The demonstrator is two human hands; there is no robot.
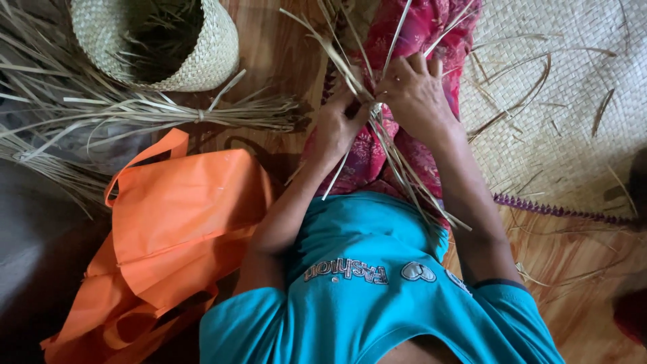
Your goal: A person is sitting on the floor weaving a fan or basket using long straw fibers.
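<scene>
Dried palm strips (377, 128), likely light, springy and brittle, best pinched at their crossing, sit gripped by left hand (335, 128) and right hand (414, 94), near the woven basket (202, 64).

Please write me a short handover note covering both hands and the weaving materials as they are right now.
Left hand: fingers pinch the dry strips over the lap.
Right hand: fingers closed on the same strips where they cross.
Materials: tied bundle on the floor to the left, woven basket beyond it, orange bag beside the left arm, woven mat on the right.
Done: a few strips interlaced.
Left: loose ends stick out unwoven on all sides.
</scene>
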